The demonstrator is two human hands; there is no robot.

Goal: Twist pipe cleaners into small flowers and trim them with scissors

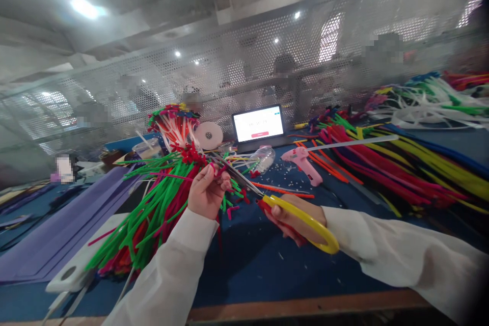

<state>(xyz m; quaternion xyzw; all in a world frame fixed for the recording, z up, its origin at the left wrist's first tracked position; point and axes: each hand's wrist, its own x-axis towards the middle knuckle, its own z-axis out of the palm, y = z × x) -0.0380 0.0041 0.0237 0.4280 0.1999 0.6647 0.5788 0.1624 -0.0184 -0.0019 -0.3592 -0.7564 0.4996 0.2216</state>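
My left hand (pixel 208 191) is closed in a pinch on a thin pink and red pipe cleaner piece (pixel 214 168) just above the blue table (pixel 252 260). My right hand (pixel 296 219) grips scissors with yellow and red handles (pixel 301 216). Their metal blades (pixel 237 175) point left and up, with the tips right at my left fingers. A big bundle of green, red and pink pipe cleaners (pixel 153 209) lies under and to the left of my left hand. Small cut red bits (pixel 231 209) lie between my hands.
A pink glue gun (pixel 303 163) lies behind the scissors, with a tablet (pixel 260 125), a tape roll (pixel 208 135) and a clear bottle (pixel 263 158) farther back. Long coloured pipe cleaners (pixel 401 168) cover the right side. Purple sheets (pixel 61 224) lie left. People sit behind a perforated screen (pixel 305 61).
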